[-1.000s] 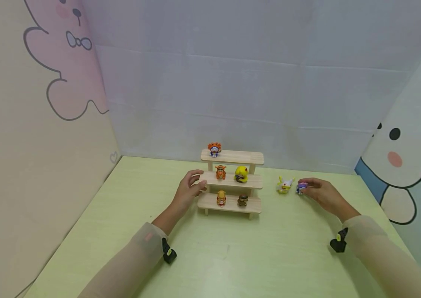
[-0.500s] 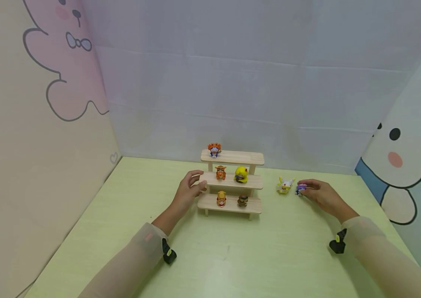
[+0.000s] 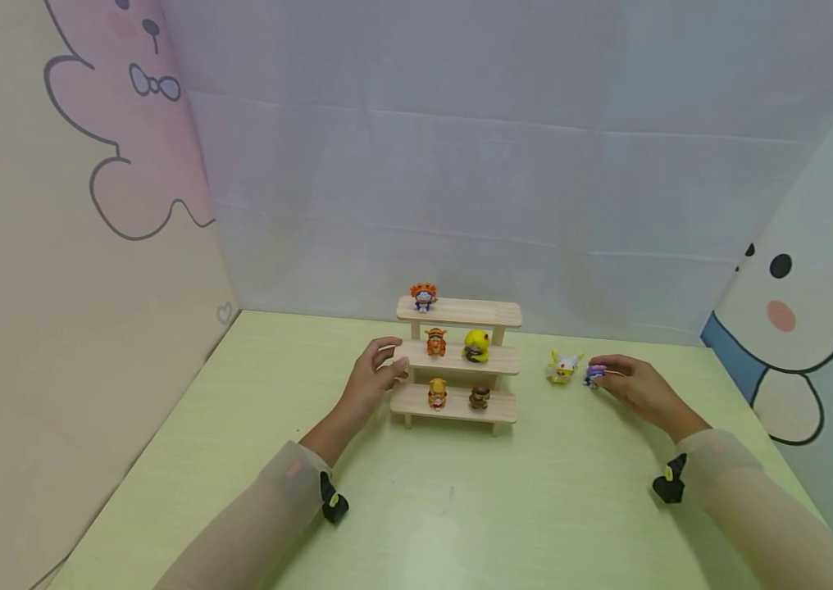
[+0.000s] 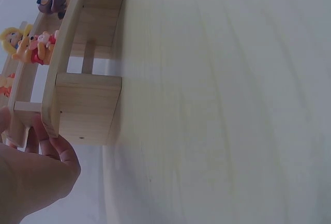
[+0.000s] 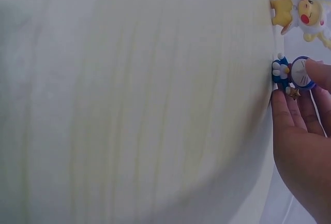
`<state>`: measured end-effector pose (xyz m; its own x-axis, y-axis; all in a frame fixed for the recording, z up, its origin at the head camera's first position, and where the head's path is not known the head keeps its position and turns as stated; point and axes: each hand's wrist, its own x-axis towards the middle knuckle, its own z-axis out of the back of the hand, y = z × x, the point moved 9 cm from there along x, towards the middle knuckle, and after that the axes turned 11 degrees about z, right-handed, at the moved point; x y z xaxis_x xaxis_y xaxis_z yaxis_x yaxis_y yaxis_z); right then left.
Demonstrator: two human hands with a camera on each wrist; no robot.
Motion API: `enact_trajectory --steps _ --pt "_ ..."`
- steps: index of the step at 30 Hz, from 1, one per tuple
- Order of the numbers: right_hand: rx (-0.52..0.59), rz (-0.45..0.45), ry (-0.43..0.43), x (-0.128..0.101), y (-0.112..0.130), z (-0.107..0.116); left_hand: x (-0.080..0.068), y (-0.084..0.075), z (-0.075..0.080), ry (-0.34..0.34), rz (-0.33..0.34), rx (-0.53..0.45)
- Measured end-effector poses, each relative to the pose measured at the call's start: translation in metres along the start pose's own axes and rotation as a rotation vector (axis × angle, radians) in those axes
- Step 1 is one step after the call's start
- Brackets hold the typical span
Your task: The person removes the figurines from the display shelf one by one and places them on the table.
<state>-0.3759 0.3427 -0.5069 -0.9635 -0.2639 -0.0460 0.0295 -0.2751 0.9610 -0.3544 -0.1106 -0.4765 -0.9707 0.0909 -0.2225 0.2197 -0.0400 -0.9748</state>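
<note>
At the left end of the three-tier wooden stand (image 3: 486, 311), the left hand (image 3: 375, 370) grips the edge, its thumb near the middle board and its fingers curled behind the lower one. Up the left part of the stand, one figure sits on each board: a honey-coloured bear (image 3: 437, 394) at the bottom, an orange tiger (image 3: 435, 342) in the middle and an orange-hooded figure (image 3: 424, 297) on top. Farther right are a brown figure (image 3: 479, 397) on the lowest board and a yellow-hooded figure (image 3: 476, 346) on the middle one. Beyond the stand, a white-and-yellow figure (image 3: 562, 367) stands on the pale green table (image 3: 461, 508). Just to its right, the blue-and-purple figurine (image 3: 594, 376) is upright at the tabletop, apart from its neighbour. The right hand (image 3: 636, 387) pinches it, thumb across its face and fingers along its side.
</note>
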Motion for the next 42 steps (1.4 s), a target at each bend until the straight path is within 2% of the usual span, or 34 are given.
enact_trajectory --steps 3,6,11,15,22,30,42 --pt "-0.013 -0.010 -0.001 0.001 -0.003 0.003 0.001 0.001 0.000 0.008 0.010 0.002" --pt "-0.025 0.002 0.004 0.001 -0.003 0.006 -0.004 -0.006 -0.002 0.017 0.020 0.009" --pt "-0.014 0.036 0.029 -0.002 0.003 0.008 -0.001 -0.003 -0.001 0.022 0.038 0.010" --pt "0.003 0.067 0.039 -0.003 0.011 0.010 0.004 0.002 0.000 0.013 0.027 0.004" --pt "0.000 0.082 0.019 -0.001 0.020 0.019 0.001 0.000 0.001 -0.006 0.007 0.002" --pt "0.029 0.128 0.014 0.000 0.038 0.026 0.001 -0.001 0.000 -0.001 -0.008 -0.005" --pt "-0.057 0.175 0.010 0.007 0.076 0.028 -0.001 -0.001 -0.001 0.009 -0.017 -0.019"
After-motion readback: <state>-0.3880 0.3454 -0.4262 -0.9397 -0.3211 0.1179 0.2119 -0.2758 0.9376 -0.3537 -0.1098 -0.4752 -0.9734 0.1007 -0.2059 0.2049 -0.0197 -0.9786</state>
